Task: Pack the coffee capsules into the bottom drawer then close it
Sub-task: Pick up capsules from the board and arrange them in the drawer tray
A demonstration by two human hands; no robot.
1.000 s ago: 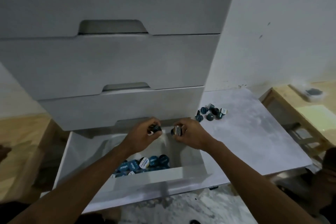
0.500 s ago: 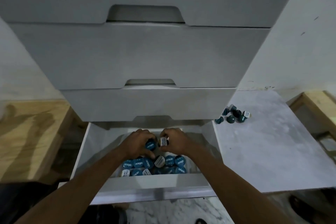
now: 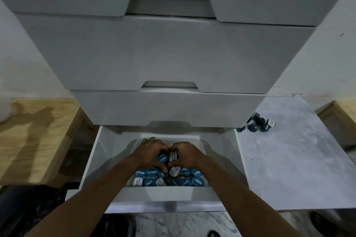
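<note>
The white bottom drawer (image 3: 165, 195) stands pulled out below the closed upper drawers. Inside it a clear tray (image 3: 202, 145) holds several blue and white coffee capsules (image 3: 196, 181) lying in rows. Both hands are down inside the tray, side by side. My left hand (image 3: 148, 153) grips a blue-lidded capsule (image 3: 162, 158). My right hand (image 3: 185, 153) grips a white-lidded capsule (image 3: 173, 156). The two held capsules sit just above the packed rows. Several loose dark blue capsules (image 3: 257, 124) lie in a small cluster on the white board to the right of the cabinet.
A white board (image 3: 289, 159) lies on the floor right of the drawer. Light wooden panels sit at the left (image 3: 36, 140) and far right (image 3: 344, 109). The upper drawer fronts (image 3: 165, 52) overhang the open drawer. Marble floor (image 3: 183, 223) shows below.
Both hands, each with a capsule, have dropped from the drawer's back edge down into the tray. The view has swung left and closer.
</note>
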